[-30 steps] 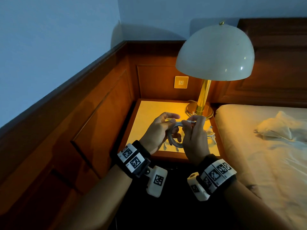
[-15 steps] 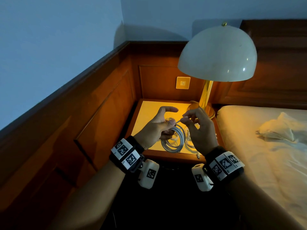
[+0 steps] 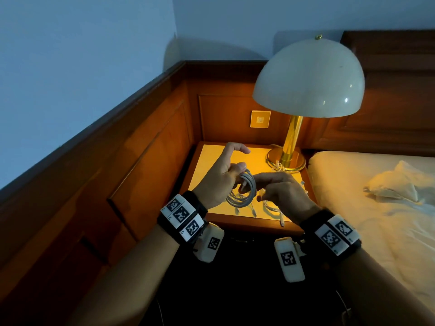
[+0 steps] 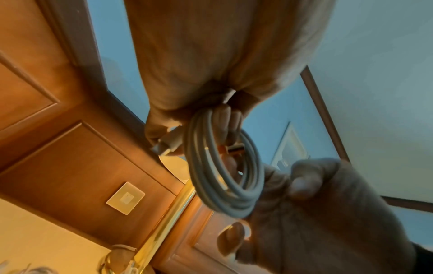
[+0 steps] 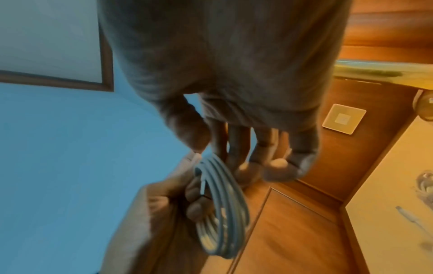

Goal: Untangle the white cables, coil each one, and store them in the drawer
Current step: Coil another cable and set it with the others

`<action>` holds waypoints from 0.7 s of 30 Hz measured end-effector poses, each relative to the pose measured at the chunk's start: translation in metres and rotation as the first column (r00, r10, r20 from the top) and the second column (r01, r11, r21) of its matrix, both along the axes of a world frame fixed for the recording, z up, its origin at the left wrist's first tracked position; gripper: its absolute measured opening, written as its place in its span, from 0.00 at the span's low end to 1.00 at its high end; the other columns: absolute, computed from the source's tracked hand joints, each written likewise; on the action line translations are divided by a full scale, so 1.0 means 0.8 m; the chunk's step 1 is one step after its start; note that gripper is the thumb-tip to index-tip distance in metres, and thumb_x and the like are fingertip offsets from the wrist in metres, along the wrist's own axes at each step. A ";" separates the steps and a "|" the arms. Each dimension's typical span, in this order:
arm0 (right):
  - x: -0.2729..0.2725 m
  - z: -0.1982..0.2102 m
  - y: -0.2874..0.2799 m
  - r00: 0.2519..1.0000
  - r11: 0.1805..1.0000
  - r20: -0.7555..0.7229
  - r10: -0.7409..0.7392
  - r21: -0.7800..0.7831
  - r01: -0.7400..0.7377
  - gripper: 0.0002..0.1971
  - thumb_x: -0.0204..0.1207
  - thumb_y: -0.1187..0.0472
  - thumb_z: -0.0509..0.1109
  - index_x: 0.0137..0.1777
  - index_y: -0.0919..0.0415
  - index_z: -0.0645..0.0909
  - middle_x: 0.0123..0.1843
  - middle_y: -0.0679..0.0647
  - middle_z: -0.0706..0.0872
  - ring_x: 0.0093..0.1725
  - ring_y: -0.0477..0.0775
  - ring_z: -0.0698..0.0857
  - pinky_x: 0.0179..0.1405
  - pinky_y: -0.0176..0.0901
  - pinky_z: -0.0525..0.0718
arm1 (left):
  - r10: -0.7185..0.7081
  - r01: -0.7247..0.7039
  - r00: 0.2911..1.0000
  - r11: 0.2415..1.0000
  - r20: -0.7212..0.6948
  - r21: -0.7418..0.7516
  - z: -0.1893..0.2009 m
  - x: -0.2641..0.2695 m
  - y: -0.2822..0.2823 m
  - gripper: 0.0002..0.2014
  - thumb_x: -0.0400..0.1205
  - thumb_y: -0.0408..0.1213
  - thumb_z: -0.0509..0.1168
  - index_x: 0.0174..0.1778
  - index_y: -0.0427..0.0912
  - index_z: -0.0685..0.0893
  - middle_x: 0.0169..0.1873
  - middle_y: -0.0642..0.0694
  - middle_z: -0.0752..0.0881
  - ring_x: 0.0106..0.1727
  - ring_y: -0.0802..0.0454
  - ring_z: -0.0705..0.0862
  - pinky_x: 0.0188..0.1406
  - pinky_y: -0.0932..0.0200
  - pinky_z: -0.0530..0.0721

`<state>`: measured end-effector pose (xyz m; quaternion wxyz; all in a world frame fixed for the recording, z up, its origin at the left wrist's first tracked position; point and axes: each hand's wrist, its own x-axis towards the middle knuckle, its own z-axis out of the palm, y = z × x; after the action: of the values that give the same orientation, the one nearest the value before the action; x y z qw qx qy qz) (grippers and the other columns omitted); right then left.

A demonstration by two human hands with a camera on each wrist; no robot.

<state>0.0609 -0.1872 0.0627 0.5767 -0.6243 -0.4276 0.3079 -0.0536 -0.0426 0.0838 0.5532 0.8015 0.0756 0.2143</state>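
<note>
I have the coiled white cable [image 3: 244, 189] hanging from my left hand [image 3: 220, 177], its fingers curled round the top of the loops and the index finger standing free, so the ring stands on edge just above the desk [image 3: 211, 156] with its opening facing my right hand [image 3: 282, 191]. My right hand sits just beside the coil's right edge, fingers bent and pinching what looks like the cable's loose plug end, though I cannot tell exactly how it holds. More white cables [image 3: 270, 208] lie loose on the desk beneath and right of the coil, nearer my right hand, and I judge the drawer lies below the desk's front edge, out of sight.
</note>
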 end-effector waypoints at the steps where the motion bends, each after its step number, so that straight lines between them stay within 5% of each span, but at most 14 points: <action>1: 0.001 0.003 -0.001 0.998 0.999 -0.051 0.024 -0.036 -0.026 0.25 0.59 0.67 0.62 0.56 0.68 0.88 0.52 0.66 0.89 0.55 0.68 0.84 0.47 0.54 0.80 | 0.005 -0.005 1.000 1.000 -0.004 0.011 -0.002 0.002 0.000 0.12 0.90 0.28 0.56 0.67 0.46 0.72 0.24 0.56 0.72 0.28 0.57 0.73 0.38 0.55 0.75; 6: -0.022 0.000 0.004 0.895 0.970 0.444 -0.041 -0.195 0.142 0.13 0.71 0.61 0.79 0.53 0.55 0.80 0.47 0.52 0.85 0.49 0.55 0.83 0.47 0.46 0.81 | 0.083 -0.079 0.996 0.992 -0.028 0.099 -0.010 0.016 0.002 0.11 0.89 0.32 0.57 0.62 0.52 0.74 0.29 0.50 0.76 0.31 0.47 0.75 0.36 0.49 0.74; 9: -0.028 0.000 0.005 0.957 0.980 0.280 -0.070 -0.158 0.118 0.11 0.72 0.56 0.77 0.50 0.57 0.80 0.43 0.55 0.82 0.44 0.56 0.79 0.46 0.52 0.77 | 0.088 -0.085 0.996 0.988 -0.017 0.125 -0.010 0.018 0.002 0.10 0.89 0.33 0.57 0.62 0.52 0.75 0.35 0.45 0.79 0.33 0.38 0.76 0.39 0.49 0.75; 12: -0.032 0.006 0.006 0.984 0.986 0.138 -0.108 -0.109 0.124 0.16 0.69 0.51 0.70 0.51 0.61 0.80 0.44 0.60 0.80 0.42 0.54 0.77 0.44 0.54 0.74 | 0.083 -0.082 0.997 0.990 -0.004 0.115 -0.005 0.019 -0.001 0.10 0.89 0.30 0.56 0.61 0.49 0.75 0.37 0.37 0.78 0.34 0.49 0.77 0.41 0.50 0.78; 17: -0.034 -0.003 0.009 0.873 0.959 0.430 -0.229 -0.055 0.278 0.05 0.83 0.57 0.69 0.51 0.58 0.81 0.38 0.52 0.83 0.35 0.52 0.78 0.38 0.54 0.77 | 0.048 -0.047 0.999 0.999 -0.008 0.015 -0.008 0.018 -0.002 0.10 0.90 0.32 0.56 0.61 0.51 0.75 0.34 0.32 0.77 0.32 0.41 0.76 0.36 0.44 0.77; 21: -0.036 -0.018 0.012 0.736 0.927 0.584 -0.342 0.083 0.366 0.17 0.86 0.58 0.66 0.73 0.56 0.76 0.41 0.50 0.85 0.35 0.44 0.81 0.32 0.38 0.76 | 0.054 -0.055 0.998 0.998 -0.019 -0.018 -0.002 0.018 -0.002 0.10 0.91 0.33 0.55 0.62 0.52 0.75 0.40 0.23 0.79 0.35 0.31 0.79 0.37 0.31 0.83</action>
<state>0.0325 -0.1773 0.0480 0.4516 -0.7689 -0.4525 -0.0083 -0.0389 -0.0443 0.0819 0.5539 0.7958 0.1046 0.2212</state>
